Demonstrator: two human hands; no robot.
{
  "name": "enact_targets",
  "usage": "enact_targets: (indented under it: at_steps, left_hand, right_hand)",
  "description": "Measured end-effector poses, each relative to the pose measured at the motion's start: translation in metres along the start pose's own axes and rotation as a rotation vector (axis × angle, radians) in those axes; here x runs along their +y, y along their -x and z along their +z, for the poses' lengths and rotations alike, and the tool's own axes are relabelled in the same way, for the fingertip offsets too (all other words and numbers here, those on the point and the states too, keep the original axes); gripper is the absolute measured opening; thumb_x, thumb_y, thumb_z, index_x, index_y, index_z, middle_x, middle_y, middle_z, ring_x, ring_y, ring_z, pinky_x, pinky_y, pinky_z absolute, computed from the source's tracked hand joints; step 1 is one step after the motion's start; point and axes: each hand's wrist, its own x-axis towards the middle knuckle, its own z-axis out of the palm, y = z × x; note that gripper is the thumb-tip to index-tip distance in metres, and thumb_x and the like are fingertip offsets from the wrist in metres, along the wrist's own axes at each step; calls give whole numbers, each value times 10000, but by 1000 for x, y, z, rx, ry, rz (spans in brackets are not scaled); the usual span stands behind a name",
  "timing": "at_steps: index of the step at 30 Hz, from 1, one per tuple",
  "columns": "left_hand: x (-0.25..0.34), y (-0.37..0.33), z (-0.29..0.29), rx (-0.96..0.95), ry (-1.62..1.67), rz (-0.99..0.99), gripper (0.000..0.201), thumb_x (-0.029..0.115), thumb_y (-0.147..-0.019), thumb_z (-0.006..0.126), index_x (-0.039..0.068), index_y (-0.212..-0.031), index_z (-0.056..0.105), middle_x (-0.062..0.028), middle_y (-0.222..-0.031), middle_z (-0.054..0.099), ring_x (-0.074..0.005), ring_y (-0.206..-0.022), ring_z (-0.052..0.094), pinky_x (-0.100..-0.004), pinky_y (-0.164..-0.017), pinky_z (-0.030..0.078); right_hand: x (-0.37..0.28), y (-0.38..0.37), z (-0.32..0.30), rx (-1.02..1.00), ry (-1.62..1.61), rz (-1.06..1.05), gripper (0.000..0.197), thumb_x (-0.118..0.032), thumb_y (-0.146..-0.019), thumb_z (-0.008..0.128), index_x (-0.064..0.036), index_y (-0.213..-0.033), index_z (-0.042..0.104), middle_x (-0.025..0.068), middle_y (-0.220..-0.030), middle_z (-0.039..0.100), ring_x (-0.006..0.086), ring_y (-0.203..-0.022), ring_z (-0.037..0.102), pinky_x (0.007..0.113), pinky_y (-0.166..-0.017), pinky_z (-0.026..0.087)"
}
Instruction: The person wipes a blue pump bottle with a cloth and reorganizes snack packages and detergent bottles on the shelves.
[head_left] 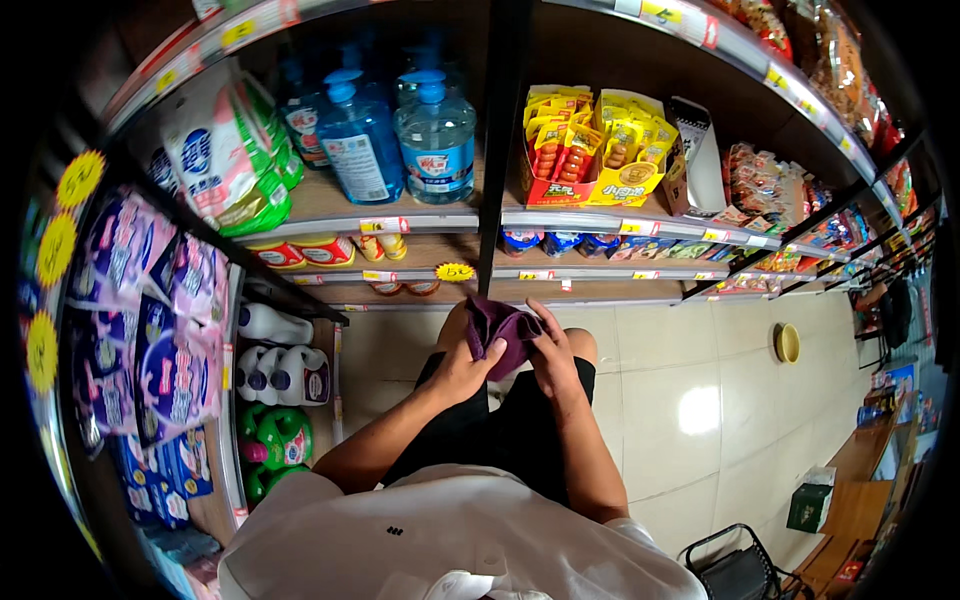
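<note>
A dark purple cloth (507, 333), bunched and folded, is held up in front of my knees. My left hand (468, 370) grips its left and lower side, the thumb pressed on the fabric. Against the cloth's right edge, my right hand (553, 355) pinches the fabric between thumb and fingers. Both forearms reach forward over my dark shorts. Ahead of the hands runs the lowest shelf edge (590, 290), a short way beyond the cloth.
Blue pump bottles (360, 140) and yellow snack boxes (628, 150) fill the shelf ahead. Purple-pink packs (180, 370) and white jugs (285, 375) line the left. Tiled floor (680, 360) extends right, with a yellow bowl (786, 343) and a black chair (735, 570).
</note>
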Motion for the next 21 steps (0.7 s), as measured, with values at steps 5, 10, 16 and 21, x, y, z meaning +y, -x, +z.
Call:
enact_targets:
  at_steps: [5, 10, 16, 21]
  left_hand:
    - [6, -34, 8, -8, 24, 36, 466, 248, -1052, 606, -10, -1423, 493, -149, -1391, 551, -242, -1286, 519, -389, -1111, 388]
    - [-16, -65, 0, -67, 241, -79, 489, 243, -1058, 613, -23, -1448, 484, -105, -1353, 606, -176, -1231, 557, -344, -1078, 429]
    - [-10, -55, -15, -355, 207, -154, 428, 207, -1035, 646, -11, -1392, 554, -52, -1269, 651, -126, -1150, 591, -315, -1028, 471]
    - [6, -27, -15, -169, 14, 70, 400, 207, -988, 710, -1, -1306, 585, -66, -1143, 655, -121, -1069, 597, -302, -941, 504]
  right_hand:
    - [8, -24, -79, -5, -154, 258, 519, -390, -1042, 586, -72, -1445, 509, 51, -1376, 601, 190, -1152, 613, 334, -969, 508]
    - [-51, -19, -28, -89, 69, 274, 577, -254, -945, 741, -25, -1429, 525, 96, -1264, 660, 166, -997, 672, 295, -864, 549]
    - [-22, 25, -34, -195, -56, 324, 669, -151, -881, 790, 19, -1457, 496, 127, -1329, 655, 232, -1222, 635, 354, -1054, 506]
    - [-4, 63, 5, -218, -208, 288, 672, -106, -894, 754, 14, -1490, 467, 168, -1408, 604, 278, -1298, 604, 416, -1103, 493]
